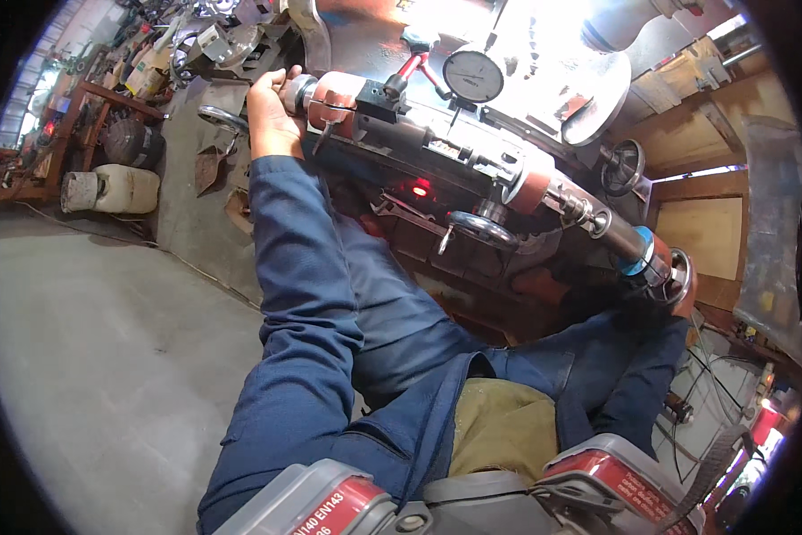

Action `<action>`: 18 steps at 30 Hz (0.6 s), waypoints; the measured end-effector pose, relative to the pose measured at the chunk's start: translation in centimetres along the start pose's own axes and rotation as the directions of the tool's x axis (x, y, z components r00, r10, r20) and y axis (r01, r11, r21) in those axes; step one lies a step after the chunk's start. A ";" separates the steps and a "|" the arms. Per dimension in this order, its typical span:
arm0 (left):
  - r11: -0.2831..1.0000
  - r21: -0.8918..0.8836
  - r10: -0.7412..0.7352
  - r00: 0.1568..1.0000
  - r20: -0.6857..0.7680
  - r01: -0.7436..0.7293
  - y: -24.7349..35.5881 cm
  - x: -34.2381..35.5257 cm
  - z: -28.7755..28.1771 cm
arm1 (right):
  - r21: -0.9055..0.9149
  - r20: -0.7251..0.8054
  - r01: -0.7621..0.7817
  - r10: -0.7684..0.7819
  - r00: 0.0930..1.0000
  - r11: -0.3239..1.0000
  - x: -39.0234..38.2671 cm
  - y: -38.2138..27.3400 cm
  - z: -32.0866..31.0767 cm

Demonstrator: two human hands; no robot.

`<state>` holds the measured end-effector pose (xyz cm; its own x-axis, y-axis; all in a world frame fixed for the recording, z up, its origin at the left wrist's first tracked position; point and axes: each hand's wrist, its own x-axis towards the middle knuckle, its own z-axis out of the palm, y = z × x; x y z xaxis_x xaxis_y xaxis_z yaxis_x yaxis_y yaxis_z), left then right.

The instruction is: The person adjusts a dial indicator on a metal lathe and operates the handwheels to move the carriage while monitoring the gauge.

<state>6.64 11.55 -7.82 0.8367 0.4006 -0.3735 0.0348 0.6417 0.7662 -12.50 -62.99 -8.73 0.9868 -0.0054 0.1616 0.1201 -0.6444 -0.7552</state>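
Two respirator cartridges (356, 499) jut out nearest. Past them, on the right, the right hand (689, 297) is at one silver handwheel (678, 277); I can't tell from here whether its fingers grip. A second handwheel (482, 230) sits mid-machine. Farther, on the left, the left hand (272, 105) has its fingers curled round one silver end knob (300, 93); beyond the shaft (401, 135) stands one dial gauge (473, 75)

At the frame's left, the grey floor (107, 330) bore a thin cord (209, 275) running diagonally and, toward the upper left, a cream-coloured cylinder (129, 189) on its side.
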 end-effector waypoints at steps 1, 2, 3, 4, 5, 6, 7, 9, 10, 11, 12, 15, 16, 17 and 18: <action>1.000 -0.001 0.007 1.000 -0.004 -0.007 0.1 -0.2 0.0 | -0.079 0.012 0.051 -0.050 0.999 0.996 -0.1 -0.3 0.7; 1.000 -0.001 0.012 1.000 -0.008 -0.012 0.1 -0.2 0.1 | -0.069 -0.017 -0.015 0.014 1.000 0.997 -0.3 0.2 1.0; 1.000 -0.004 0.011 1.000 -0.005 -0.011 0.0 -0.2 0.3 | -0.017 -0.063 -0.121 0.119 0.991 0.993 -0.7 1.1 1.4; 1.000 -0.019 0.011 1.000 -0.009 -0.011 0.0 -0.2 0.4 | 0.031 -0.095 -0.193 0.196 0.976 0.981 -1.0 2.1 1.7; 0.999 -0.035 0.010 1.000 -0.013 -0.010 -0.1 -0.1 0.5 | 0.067 -0.112 -0.239 0.245 0.963 0.969 -1.6 3.1 1.7; 0.999 -0.037 0.008 1.000 -0.011 -0.009 -0.3 0.0 0.7 | 0.085 -0.119 -0.264 0.272 0.955 0.961 -2.4 4.1 1.4; 0.999 -0.035 0.015 1.000 -0.011 -0.015 -0.3 0.1 0.5 | 0.087 -0.113 -0.276 0.285 0.952 0.957 -3.2 4.8 1.1; 0.999 -0.032 0.026 1.000 -0.011 -0.026 -0.3 0.2 0.3 | 0.068 -0.086 -0.299 0.304 0.949 0.952 -5.0 5.5 -0.1; 0.999 -0.040 0.013 1.000 0.005 -0.013 -0.5 0.3 0.5 | 0.045 -0.075 -0.320 0.323 0.944 0.946 -6.1 5.4 -1.2; 0.999 -0.041 0.010 1.000 0.008 -0.009 -0.3 0.2 0.1 | -0.022 -0.040 -0.377 0.376 0.926 0.926 -6.1 3.1 -1.5; 0.999 -0.039 0.013 1.000 0.003 -0.013 -0.2 0.2 0.0 | -0.094 -0.009 -0.427 0.428 0.904 0.900 -6.1 0.5 -1.8; 0.999 -0.039 -0.023 0.999 0.025 0.024 -0.4 0.6 -0.2 | -0.056 0.157 -0.531 0.533 0.832 0.845 -5.3 -3.4 -4.8; 0.998 -0.042 -0.049 0.997 0.060 0.052 -0.4 0.8 -0.6 | 0.129 0.287 -0.550 0.500 0.817 0.826 -5.0 -3.8 -5.4; 0.996 -0.041 -0.074 0.993 0.096 0.078 -0.2 0.8 -0.6 | 0.130 0.241 -0.503 0.465 0.852 0.854 -4.1 -4.5 -4.7; 0.996 -0.040 -0.071 0.993 0.094 0.075 -0.2 0.7 -0.6 | 0.126 0.196 -0.456 0.428 0.882 0.881 -3.3 -5.1 -3.9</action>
<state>6.84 12.10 -8.57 0.8796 0.2912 -0.3762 0.0756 0.6952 0.7148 -16.79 -62.68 -2.88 0.9431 -0.1307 -0.3057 -0.3305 -0.4686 -0.8193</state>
